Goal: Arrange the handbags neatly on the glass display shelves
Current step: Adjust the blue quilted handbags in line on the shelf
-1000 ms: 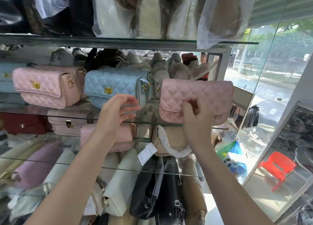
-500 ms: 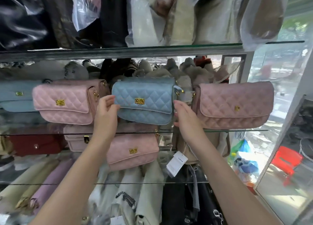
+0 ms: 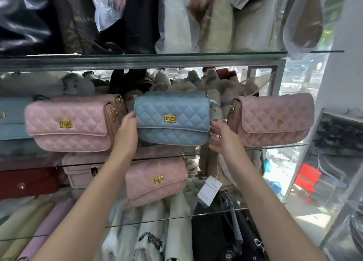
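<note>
Three quilted bags stand in a row on the glass shelf (image 3: 275, 147): light pink bag (image 3: 68, 125) left, blue bag (image 3: 172, 119) middle, dusty pink bag (image 3: 275, 119) right. Left hand (image 3: 127, 131) presses the blue bag's left end, fingers loosely curled. Right hand (image 3: 221, 135), fingers spread open, touches its right end. Neither hand grips.

Bright daylight from the right, glare on plastic wraps (image 3: 176, 18), soft blur, bowed wide-angle edges.
</note>
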